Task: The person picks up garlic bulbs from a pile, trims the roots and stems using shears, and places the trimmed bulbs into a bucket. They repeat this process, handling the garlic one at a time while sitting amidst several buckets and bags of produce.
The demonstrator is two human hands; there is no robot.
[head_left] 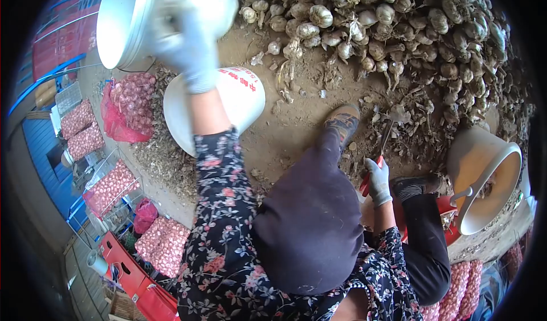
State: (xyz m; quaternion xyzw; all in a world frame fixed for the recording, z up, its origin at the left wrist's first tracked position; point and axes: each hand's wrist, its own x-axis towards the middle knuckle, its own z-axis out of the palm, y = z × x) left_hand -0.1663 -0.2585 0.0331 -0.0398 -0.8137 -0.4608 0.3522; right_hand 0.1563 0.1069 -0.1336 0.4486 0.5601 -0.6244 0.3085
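Note:
My left hand (185,42), in a pale grey work glove, is stretched out at the upper left over the white buckets (225,5). It is smeared by motion, so I cannot tell whether its fingers hold anything. Beneath that wrist is another white bucket (242,96) with red lettering. My right hand (377,181), gloved as well, grips the red handles of pruning shears (387,138) beside my knee. The blades point up toward a big heap of garlic bulbs (393,30) with dry stalks. Loose skins and cut bits (370,116) are scattered near the blades.
A white bucket (456,156) lies tipped at the right by a red container (447,207). Net sacks of garlic (128,107) stand at the left, and more filled sacks (162,247) sit lower left near a red panel (134,272). My shoe (343,121) rests on the dirt floor.

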